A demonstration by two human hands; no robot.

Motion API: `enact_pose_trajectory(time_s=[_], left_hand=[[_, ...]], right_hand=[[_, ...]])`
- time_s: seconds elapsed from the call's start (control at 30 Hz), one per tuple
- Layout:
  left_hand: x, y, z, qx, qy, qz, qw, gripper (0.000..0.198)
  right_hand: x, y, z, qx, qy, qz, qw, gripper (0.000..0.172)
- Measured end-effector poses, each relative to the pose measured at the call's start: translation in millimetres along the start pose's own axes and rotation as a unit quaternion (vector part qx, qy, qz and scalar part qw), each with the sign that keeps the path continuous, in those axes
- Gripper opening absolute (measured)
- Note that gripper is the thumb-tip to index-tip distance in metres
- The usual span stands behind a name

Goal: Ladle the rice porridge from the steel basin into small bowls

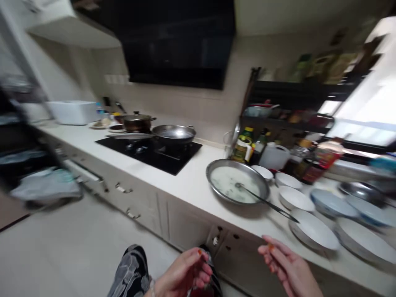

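Note:
My left hand hangs in the air in front of the lower cabinets, its fingers loosely curled with the thumb apart and nothing in it. Just off the counter's front edge, my right hand is half open, also holding nothing visible. Nearest to the right hand is a white bowl on the counter. Beyond it stands a wide metal basin of pale, milky liquid with dark green bits. A dark-handled ladle rests in the basin, its handle reaching over the rim to the white bowl.
Several white and bluish bowls crowd the counter's right side. Bottles stand behind the basin, below a dark rack. On the black cooktop sit a frying pan and a lidded pot. The picture is blurred toward its edges.

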State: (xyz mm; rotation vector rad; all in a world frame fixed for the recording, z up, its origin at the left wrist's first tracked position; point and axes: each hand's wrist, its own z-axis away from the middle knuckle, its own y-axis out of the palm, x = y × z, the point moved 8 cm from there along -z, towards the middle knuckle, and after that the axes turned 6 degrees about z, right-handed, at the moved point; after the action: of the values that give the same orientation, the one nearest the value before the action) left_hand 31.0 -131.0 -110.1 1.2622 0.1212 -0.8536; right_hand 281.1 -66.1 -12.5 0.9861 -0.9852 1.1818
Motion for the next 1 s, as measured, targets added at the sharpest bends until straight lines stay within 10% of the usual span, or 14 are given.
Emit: enact_pose_trajectory(time_s=[0.13, 0.47, 0.77, 1.0], left_hand=[[-9, 43.7, -13, 0.070, -0.027, -0.049, 0.996, 0.034], [-10, 121.4, -55, 0.165, -0.137, -0.092, 0.972, 0.033], [13, 152.8, -67, 0.167, -0.140, -0.092, 0.972, 0.038], [29, 166.8, -47, 0.160, -0.100, -0.018, 0.982, 0.046]], right_hand=[[10, -59, -15, -0.143, -0.024, -0.094, 0.985, 0.030], [31, -109, -45, -0.199, -0.010, -0.219, 0.955, 0.030], [21, -97, -1, -0.136, 0.022, -0.165, 0.977, 0.024], [1, -15, 69, 0.007, 0.043, -0.142, 0.989, 0.041]])
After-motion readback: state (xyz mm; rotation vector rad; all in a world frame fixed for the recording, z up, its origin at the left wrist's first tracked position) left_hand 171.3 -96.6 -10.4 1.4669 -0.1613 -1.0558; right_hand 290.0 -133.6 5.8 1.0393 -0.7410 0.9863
